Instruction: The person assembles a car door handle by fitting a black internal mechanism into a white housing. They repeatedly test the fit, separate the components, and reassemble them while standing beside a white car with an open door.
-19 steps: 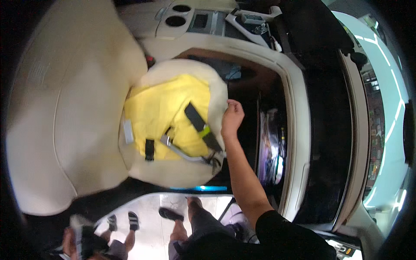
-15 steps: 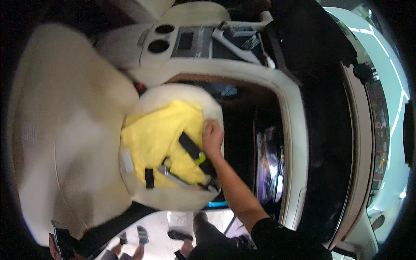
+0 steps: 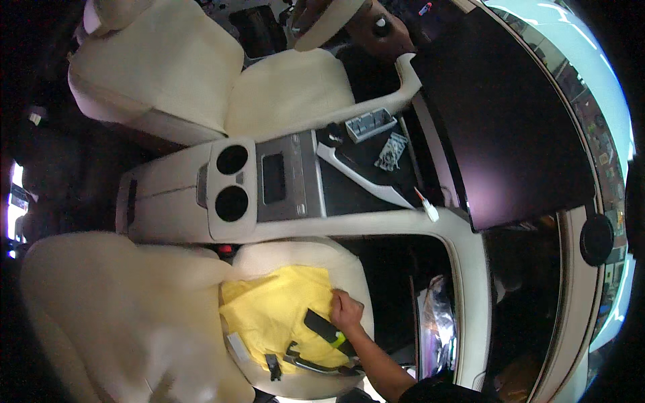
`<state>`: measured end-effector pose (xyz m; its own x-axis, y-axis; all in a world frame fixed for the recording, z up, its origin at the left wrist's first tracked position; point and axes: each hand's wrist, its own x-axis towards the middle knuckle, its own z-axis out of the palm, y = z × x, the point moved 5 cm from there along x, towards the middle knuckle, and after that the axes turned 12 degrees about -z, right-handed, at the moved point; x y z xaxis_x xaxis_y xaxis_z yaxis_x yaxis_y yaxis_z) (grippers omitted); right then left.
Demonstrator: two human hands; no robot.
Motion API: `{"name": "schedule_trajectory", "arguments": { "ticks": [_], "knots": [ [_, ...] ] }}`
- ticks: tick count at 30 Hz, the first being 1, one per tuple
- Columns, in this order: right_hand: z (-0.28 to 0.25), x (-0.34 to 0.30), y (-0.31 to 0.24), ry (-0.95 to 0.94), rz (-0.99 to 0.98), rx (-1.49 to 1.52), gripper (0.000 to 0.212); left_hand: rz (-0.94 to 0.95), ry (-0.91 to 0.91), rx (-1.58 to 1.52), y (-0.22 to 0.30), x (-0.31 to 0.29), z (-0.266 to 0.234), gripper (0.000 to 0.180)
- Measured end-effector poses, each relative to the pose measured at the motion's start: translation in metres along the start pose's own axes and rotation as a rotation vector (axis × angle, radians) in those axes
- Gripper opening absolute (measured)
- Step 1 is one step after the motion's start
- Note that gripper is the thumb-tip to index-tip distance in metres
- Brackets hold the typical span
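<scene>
My right hand point(image 3: 347, 310) is closed at the right edge of a yellow cloth point(image 3: 272, 305) spread over the near seat cushion point(image 3: 292, 255). Whatever its curled fingers hold, if anything, is hidden. Just below the hand lies a flat black strip point(image 3: 321, 325) on the cloth, with a yellow-green piece point(image 3: 338, 340) at its lower end. A long dark curved part point(image 3: 316, 366) rests along the cloth's near edge. Left of that are a small black clip-like piece point(image 3: 273, 367) and a pale grey block point(image 3: 238, 346). My left hand is out of view.
Beyond the near seat runs the centre console point(image 3: 168, 201) with two cup holders. On its dark tray are a white curved trim piece point(image 3: 366, 180), a grey bin point(image 3: 371, 125), a small grey bracket point(image 3: 391, 152) and a white tube with a red tip point(image 3: 428, 207). A large dark screen point(image 3: 510, 127) stands right.
The view has shifted, so the seat and cloth sit lower and the console and far seat show more fully. My right hand stays closed at the cloth's right edge.
</scene>
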<state>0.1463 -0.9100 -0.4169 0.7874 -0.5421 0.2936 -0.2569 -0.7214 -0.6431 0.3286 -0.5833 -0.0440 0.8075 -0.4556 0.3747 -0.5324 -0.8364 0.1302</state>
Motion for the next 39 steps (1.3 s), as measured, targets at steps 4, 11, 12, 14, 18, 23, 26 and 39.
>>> {"name": "schedule_trajectory", "arguments": {
  "ticks": [4, 11, 12, 14, 18, 23, 26, 39],
  "knots": [
    [-0.003, 0.004, -0.002, 0.069, -0.087, 0.048, 0.014, 0.022, -0.007, 0.015, -0.005, 0.033, 0.015, 0.041],
    [0.007, 0.000, 0.006, 0.069, -0.046, 0.116, 0.018, 0.035, -0.031, 0.003, -0.020, 0.056, 0.044, 0.041],
    [0.008, -0.001, 0.007, 0.050, -0.039, 0.122, 0.018, 0.035, -0.039, -0.004, -0.023, 0.057, 0.048, 0.041],
    [0.009, -0.004, 0.008, 0.046, -0.041, 0.125, 0.018, 0.041, -0.042, -0.009, -0.026, 0.057, 0.052, 0.040],
    [0.008, -0.007, 0.008, 0.035, -0.066, 0.045, 0.017, 0.058, -0.028, -0.011, -0.031, 0.051, 0.051, 0.040],
    [0.004, 0.002, 0.001, 0.047, -0.019, 0.057, 0.016, 0.080, -0.001, -0.005, -0.033, 0.030, 0.031, 0.040],
    [-0.018, 0.036, -0.017, 0.108, 0.051, 0.117, 0.015, 0.082, 0.014, -0.009, -0.034, 0.011, 0.019, 0.039],
    [-0.156, 0.399, -0.094, -0.300, -0.169, -0.632, 0.022, 0.028, 0.058, 0.013, -0.045, -0.090, -0.040, 0.038]
  ]
}}
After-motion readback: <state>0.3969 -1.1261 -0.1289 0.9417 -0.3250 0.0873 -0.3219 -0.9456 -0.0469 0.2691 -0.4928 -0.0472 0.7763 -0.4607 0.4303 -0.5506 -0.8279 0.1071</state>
